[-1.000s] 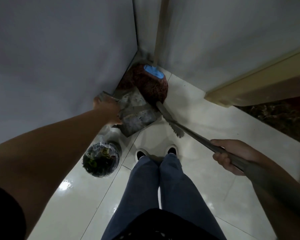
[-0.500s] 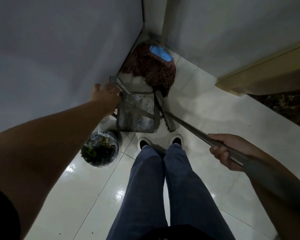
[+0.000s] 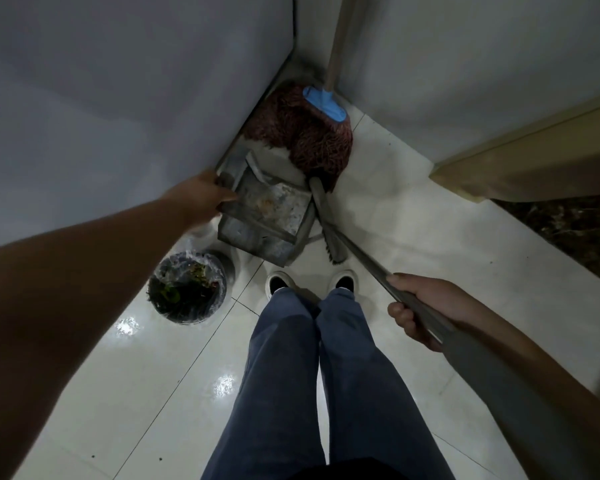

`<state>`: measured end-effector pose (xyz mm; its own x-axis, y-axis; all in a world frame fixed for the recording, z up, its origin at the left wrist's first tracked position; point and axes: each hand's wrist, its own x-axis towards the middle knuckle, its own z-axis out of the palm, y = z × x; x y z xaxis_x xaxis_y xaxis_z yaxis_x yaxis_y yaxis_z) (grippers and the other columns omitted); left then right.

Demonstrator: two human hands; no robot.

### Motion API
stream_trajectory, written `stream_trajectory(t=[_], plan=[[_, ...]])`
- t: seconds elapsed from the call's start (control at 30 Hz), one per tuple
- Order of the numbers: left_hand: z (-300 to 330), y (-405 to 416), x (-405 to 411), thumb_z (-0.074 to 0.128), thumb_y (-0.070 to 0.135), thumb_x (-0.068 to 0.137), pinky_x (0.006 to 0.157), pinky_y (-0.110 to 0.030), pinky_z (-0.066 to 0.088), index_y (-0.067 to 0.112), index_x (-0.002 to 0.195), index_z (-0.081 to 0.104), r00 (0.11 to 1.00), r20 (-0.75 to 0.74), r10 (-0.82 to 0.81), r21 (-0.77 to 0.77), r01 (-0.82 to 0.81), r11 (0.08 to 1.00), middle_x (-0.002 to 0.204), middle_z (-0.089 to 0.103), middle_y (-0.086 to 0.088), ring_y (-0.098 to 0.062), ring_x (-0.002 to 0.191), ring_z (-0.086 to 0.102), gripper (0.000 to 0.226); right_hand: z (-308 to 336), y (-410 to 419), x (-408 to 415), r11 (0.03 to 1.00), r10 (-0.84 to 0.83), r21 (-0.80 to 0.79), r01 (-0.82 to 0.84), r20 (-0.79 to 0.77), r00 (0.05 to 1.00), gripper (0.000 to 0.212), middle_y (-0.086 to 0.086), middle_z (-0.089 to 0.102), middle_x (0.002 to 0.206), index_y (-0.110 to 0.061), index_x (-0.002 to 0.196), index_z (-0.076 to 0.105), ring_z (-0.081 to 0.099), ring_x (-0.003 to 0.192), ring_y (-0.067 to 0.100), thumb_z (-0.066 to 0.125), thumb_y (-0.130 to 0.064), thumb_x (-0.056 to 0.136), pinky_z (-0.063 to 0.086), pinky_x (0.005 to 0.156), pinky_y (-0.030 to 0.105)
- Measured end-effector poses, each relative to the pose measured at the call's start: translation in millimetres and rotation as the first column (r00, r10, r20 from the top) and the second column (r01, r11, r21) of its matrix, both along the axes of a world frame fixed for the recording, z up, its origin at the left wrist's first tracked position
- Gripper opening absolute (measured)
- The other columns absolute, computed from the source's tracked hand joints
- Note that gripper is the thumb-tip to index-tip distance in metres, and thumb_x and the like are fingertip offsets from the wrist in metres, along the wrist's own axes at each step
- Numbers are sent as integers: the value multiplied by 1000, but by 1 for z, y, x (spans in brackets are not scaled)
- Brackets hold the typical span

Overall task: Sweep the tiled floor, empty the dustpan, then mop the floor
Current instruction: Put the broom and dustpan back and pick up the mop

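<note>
Tilted since a moment ago, the metal dustpan (image 3: 267, 216) now shows its debris.
Left hand (image 3: 201, 199) grips its rim beside the bin (image 3: 187, 289); right hand (image 3: 426, 306) clasps the broom (image 3: 329, 233) handle.

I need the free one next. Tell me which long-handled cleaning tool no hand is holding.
The red string mop with the blue collar, propped in the wall corner. The grey-handled broom is gripped by the right hand.

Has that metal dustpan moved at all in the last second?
Yes. The dustpan, held at its edge by the left hand, has tipped flatter and swung away from the mop in the corner, toward the bin.
</note>
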<state>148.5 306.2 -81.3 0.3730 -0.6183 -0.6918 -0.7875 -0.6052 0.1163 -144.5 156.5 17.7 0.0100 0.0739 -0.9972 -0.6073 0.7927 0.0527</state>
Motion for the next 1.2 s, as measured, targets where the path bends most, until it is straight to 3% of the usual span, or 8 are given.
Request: stream_trajectory(t=[0.2,0.43,0.53,0.63,0.83,0.97,1.1,1.2], plan=[[-1,-2,10,45,17,96,100,-39,32,16,130,52,982,141,-126,17,125,992,137,42,-15,-35,120,43,35,0,3,16,997,79,23,-80,47,996,31,3,44,36,-13,73,41,39,23,8,41,-30,99,35,30,9],[17,17,13,59,-4,84,101,-30,31,9,133,50,972,-15,234,-52,-234,971,143,41,-15,-32,127,42,51,2,16,55,997,42,63,-48,95,995,33,8,46,42,-9,75,42,43,23,13,39,-31,99,38,30,12],[48,18,0,68,7,83,100,-27,32,14,141,41,865,-211,456,-130,-487,864,143,43,-12,-29,128,43,64,3,30,86,999,26,13,-29,185,982,34,7,52,39,-5,75,45,49,25,12,39,-28,100,39,28,14],[94,31,-19,60,-3,84,108,-33,33,7,139,39,624,-567,539,-189,-735,651,140,46,-11,-27,130,42,60,3,47,128,992,57,-123,-17,336,940,32,2,53,54,-8,75,46,51,30,1,33,-17,102,42,33,12],[167,50,-60,66,5,69,82,-13,49,23,110,55,327,-902,283,-253,-929,269,103,68,21,0,106,60,47,6,68,194,1000,4,-29,8,370,929,50,15,64,70,-5,93,55,58,55,19,26,-45,101,47,37,18],[166,35,-56,60,12,87,83,-33,51,23,92,57,408,-775,483,-473,-881,-16,83,67,7,-12,84,65,12,9,80,219,965,252,-150,-214,315,915,74,20,65,105,-15,133,46,64,85,29,15,-67,91,55,60,30],[167,22,-45,59,33,84,87,-46,52,26,88,56,560,-681,472,-643,-765,-21,81,66,17,-14,85,65,8,16,79,230,923,320,-316,-218,321,891,76,15,58,129,-20,142,37,55,117,28,7,-67,90,43,94,40],[168,17,-30,55,38,82,85,-48,50,30,90,57,572,-750,332,-618,-785,-42,82,64,15,-13,85,62,12,18,75,226,908,276,-407,-104,391,878,71,10,57,131,-20,145,34,60,93,16,8,-62,93,42,89,30]])
